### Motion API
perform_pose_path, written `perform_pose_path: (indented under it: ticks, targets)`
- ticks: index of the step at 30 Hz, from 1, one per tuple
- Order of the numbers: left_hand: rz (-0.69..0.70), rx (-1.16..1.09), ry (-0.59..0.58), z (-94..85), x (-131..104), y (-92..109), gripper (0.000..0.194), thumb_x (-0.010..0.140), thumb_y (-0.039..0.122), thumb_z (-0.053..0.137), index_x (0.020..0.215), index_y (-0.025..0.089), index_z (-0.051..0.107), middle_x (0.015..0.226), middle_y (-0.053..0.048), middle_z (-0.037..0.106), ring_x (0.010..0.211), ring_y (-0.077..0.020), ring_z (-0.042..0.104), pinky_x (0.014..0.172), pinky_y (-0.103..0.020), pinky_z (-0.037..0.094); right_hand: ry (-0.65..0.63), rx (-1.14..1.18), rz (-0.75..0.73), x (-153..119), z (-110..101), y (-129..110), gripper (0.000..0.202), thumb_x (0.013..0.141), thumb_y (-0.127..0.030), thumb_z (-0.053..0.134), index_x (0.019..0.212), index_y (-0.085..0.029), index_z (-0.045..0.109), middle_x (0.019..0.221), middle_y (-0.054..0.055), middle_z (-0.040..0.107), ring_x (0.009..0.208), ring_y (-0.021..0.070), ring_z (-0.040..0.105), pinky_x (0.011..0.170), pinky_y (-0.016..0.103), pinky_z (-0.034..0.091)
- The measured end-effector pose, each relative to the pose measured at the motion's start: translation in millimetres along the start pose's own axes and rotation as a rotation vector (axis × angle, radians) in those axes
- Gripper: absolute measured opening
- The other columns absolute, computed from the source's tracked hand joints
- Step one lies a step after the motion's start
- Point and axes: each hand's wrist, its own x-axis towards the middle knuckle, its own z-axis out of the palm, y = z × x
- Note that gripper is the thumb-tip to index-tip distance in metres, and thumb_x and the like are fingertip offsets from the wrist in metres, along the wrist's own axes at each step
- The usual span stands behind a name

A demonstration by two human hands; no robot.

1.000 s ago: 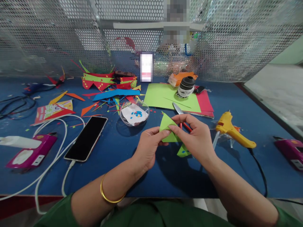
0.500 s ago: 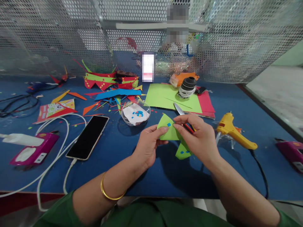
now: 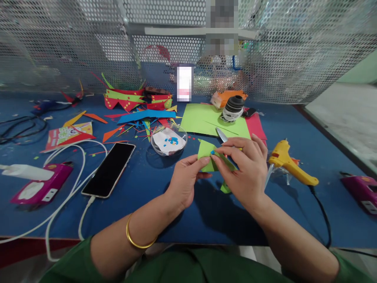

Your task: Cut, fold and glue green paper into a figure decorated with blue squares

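My left hand (image 3: 184,179) pinches the left part of a green paper piece (image 3: 205,148), thumb on top and fingers beneath. A small blue paper square (image 3: 212,152) shows on the green paper, at the fingertips of my right hand (image 3: 244,169). The right thumb and index finger are pressed together at the square's edge; the other fingers are raised. Part of the green paper hangs below my right hand, partly covered by it. Behind the hands lie scissors (image 3: 221,135), mostly hidden.
Nearby are a clear bowl (image 3: 183,147) with blue bits, green sheets (image 3: 197,118) under a black-and-white spool (image 3: 234,108), and a yellow glue gun (image 3: 290,163). A phone (image 3: 108,171), cables, a purple power strip (image 3: 59,181) and paper scraps lie left.
My right fingertips have moved left onto the blue square, and the other right fingers have lifted. The green paper has tilted, and its hanging part is now more hidden.
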Motion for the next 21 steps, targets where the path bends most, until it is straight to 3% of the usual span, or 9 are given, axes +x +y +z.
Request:
perform_pose_path:
  ticks: [21]
  targets:
    - [-0.021,0.006,-0.014,-1.0,0.0,-1.7,0.024,0.063,0.029,0.086,0.081,0.015,0.079,0.081,-0.003,0.073,0.071,-0.0125,0.061,0.057,-0.022,0.055,-0.038,0.115,0.044,-0.1,1.4,-0.4,0.005,0.087,-0.019,0.069,0.086,-0.023,0.072,0.092,0.004,0.072,0.092,0.0207,0.069,0.106,0.052,0.040]
